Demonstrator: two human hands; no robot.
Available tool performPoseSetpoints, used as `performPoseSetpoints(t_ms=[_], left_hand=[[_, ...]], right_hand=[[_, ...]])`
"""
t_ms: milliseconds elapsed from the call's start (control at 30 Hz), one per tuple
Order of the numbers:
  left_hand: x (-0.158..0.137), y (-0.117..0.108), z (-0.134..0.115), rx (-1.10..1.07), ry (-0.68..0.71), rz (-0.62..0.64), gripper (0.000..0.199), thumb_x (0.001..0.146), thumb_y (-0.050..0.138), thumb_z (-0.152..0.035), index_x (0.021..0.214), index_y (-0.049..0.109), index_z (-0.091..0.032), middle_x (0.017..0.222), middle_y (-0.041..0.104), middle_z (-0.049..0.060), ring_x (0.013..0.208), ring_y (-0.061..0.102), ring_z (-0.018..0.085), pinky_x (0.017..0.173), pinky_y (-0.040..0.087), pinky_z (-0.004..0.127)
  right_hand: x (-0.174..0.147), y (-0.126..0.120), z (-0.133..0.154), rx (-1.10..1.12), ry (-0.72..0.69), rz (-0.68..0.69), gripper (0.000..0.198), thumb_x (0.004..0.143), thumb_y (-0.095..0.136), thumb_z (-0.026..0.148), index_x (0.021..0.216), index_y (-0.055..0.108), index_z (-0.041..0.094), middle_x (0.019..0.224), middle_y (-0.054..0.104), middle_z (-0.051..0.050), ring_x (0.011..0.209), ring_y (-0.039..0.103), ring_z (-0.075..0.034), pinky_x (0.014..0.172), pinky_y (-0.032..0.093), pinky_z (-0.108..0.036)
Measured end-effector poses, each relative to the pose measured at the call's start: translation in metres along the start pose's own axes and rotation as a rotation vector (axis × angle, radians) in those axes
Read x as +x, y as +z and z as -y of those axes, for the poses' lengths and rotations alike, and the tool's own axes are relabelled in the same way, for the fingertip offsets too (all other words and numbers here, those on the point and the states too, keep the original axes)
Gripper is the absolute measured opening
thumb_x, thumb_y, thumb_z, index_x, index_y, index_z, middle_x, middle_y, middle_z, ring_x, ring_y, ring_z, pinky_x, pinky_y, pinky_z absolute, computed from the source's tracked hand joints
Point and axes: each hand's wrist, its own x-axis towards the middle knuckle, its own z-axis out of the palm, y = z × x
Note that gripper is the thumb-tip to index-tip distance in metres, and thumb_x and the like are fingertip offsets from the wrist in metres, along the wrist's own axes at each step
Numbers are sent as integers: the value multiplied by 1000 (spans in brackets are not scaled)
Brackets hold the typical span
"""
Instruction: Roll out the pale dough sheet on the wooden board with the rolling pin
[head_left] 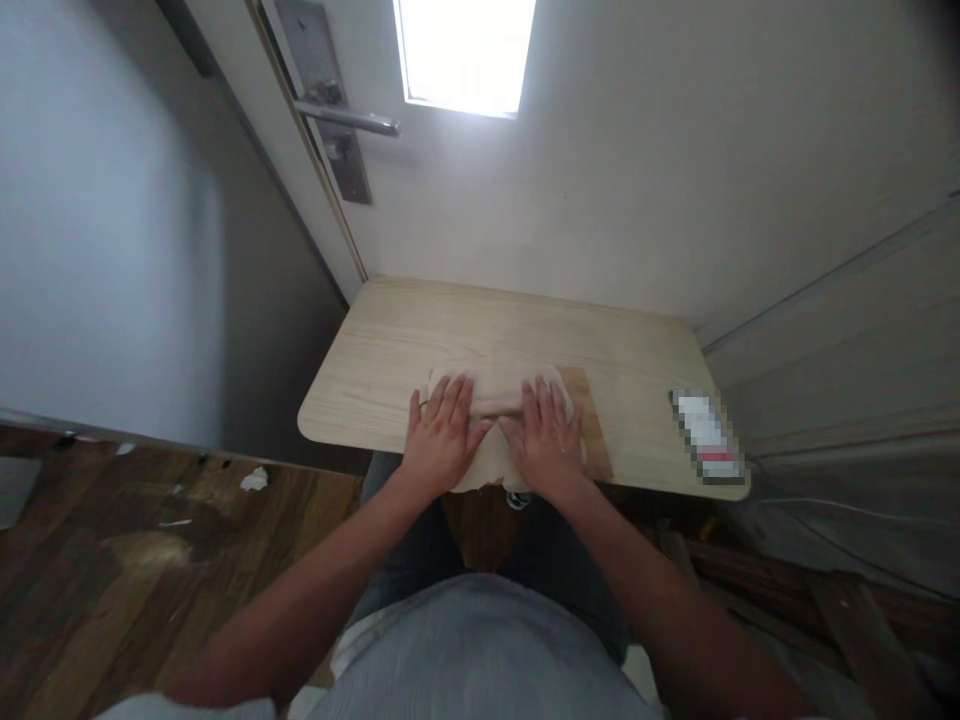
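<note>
Two hands, left hand (442,432) and right hand (550,437), flat on one cloth (495,392).

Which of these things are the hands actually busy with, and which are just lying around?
In use: beige cloth on the table, pressed flat under the left hand and right hand; brown board beneath it.

Lying about: blurred small object at the table's right end; crumpled paper on the floor.

Wood table (390,350): cloth (495,392), brown board (594,430), blurred packet (708,436) rt.
</note>
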Motion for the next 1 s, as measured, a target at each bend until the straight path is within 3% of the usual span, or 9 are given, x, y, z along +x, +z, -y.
performPoseSetpoints(t_ms=[133,267,400,533,833,1000], left_hand=[[43,-1,12,-6,-22,-24,64,103,24,-57,160,26,-29,167,29,5,156,18,27,126,4,58],[84,-4,25,-7,-64,-9,62,103,21,-58,157,34,-30,166,30,6,155,20,30,124,8,60],[100,-6,28,-2,-87,26,63,103,18,-59,155,37,-30,166,31,5,154,22,31,122,12,61],[75,-6,21,15,-52,-22,60,103,22,-58,155,37,-30,166,32,4,154,21,28,124,9,58],[-41,7,-2,16,110,-86,61,105,33,-50,159,31,-22,165,32,6,155,22,25,126,15,53],[-42,10,-3,29,94,-85,61,105,32,-51,159,31,-24,166,31,6,155,21,24,127,9,55]], right_hand=[[48,9,1,5,40,-5,67,104,29,55,158,33,14,163,32,-16,151,24,-34,120,9,-62],[91,14,3,2,63,1,64,105,26,54,156,36,17,163,32,-15,150,24,-36,118,8,-66],[110,13,4,7,73,46,65,105,24,54,155,39,16,161,37,-16,149,26,-36,118,9,-66],[83,9,5,12,44,17,65,105,24,53,154,40,13,160,39,-16,149,28,-34,120,10,-63],[-46,-2,1,37,-69,-38,62,105,34,46,156,34,9,164,30,-16,154,16,-34,121,14,-60],[-48,-2,0,43,-79,-51,62,105,36,43,158,32,12,164,31,-16,154,18,-34,121,14,-62]])
